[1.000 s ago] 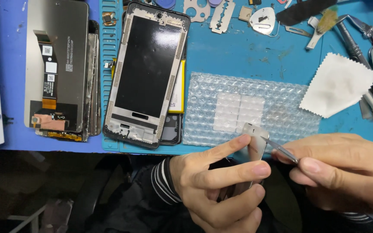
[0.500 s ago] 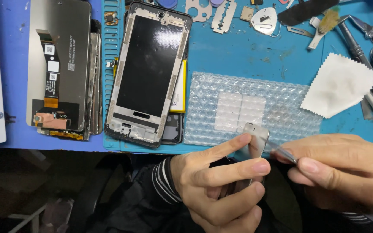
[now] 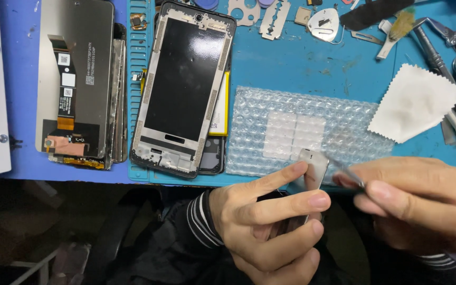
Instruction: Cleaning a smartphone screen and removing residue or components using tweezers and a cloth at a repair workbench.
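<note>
Head view: left hand (image 3: 270, 227) grips a small silver phone part (image 3: 312, 171) at the near tabletop edge; right hand (image 3: 423, 206) pinches thin tweezers (image 3: 347, 171) against its right side. Work on the part looks underway, unfinished. Stripped phone frame (image 3: 183, 84) lies far left, bubble wrap (image 3: 302, 126) just beyond.

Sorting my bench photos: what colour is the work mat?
Blue; the work mat shows clearly in the head view.
</note>
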